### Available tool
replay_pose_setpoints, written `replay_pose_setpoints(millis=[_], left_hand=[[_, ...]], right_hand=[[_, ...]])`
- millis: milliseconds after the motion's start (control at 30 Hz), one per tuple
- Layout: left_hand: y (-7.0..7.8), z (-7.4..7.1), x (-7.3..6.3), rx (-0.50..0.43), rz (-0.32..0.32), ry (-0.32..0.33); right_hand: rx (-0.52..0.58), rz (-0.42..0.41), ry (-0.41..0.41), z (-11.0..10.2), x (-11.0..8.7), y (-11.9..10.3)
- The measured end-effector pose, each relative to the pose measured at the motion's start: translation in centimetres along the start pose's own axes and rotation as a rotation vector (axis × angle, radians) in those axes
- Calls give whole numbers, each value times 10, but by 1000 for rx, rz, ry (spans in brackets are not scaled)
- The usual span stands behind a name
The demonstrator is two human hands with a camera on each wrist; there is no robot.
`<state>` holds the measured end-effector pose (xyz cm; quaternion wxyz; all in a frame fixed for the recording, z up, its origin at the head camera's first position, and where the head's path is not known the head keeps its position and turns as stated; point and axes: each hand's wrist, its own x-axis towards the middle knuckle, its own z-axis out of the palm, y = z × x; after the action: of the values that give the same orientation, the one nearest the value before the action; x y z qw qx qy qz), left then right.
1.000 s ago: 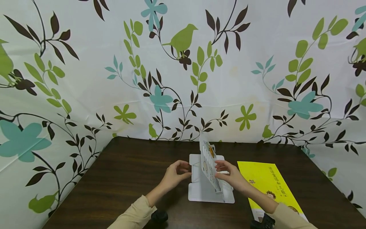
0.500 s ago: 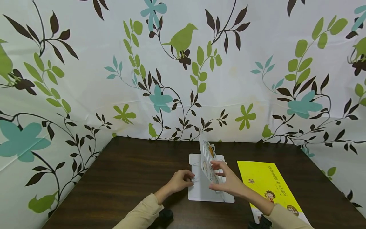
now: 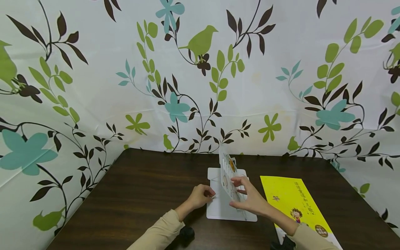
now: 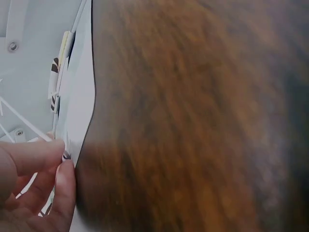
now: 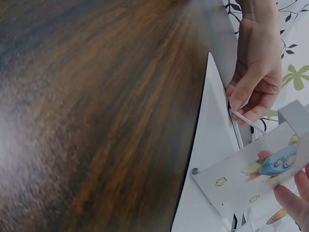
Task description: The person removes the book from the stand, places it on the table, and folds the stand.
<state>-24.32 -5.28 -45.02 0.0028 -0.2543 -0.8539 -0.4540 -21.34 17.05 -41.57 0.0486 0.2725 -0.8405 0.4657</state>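
A white folding book stand point(image 3: 217, 211) lies on the table with its printed panel point(image 3: 227, 173) tilted up from the base. Cartoon pictures cover one face of the panel in the right wrist view. My left hand point(image 3: 200, 196) is at the base's left edge, its thumb and index finger pinching the end of a thin white rod point(image 5: 250, 118). On the other side, my right hand point(image 3: 251, 199) curves its thumb and fingers around the panel and holds it; some of its fingers are hidden. The left wrist view shows the left hand point(image 4: 36, 181) close, with the rod's tip between the fingertips.
A yellow book point(image 3: 290, 194) with a cartoon cover lies just right of the stand, partly under the right forearm. The dark wooden table point(image 3: 140, 187) ends at a patterned curtain point(image 3: 93, 86) behind it.
My left hand has moved right onto the stand's edge and now pinches the rod. My right hand has shifted left and slightly down over the panel. The stand has not visibly moved.
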Motion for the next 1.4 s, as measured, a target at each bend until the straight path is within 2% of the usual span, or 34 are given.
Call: replay_pose_setpoints(millis=[167,333,433,767,1067,1400], left_hand=[[1,3,1,-5,5,28],[0,5,1,2,2,29],[-1,3,2,2,0,25],[-1,1,2,-16,-1,9],[3,1,3,14,33,4],[1,1,4,38,39,-5]], right_hand=[[6,25,24,2,-2,-1],[2,105,32,4,-4,-2],[-1,125,24,6,-5,-2],[1,117,54,9,-6,-4],[82,116,121,6,-11,-4],[124,154,114,-2,-16,-1]])
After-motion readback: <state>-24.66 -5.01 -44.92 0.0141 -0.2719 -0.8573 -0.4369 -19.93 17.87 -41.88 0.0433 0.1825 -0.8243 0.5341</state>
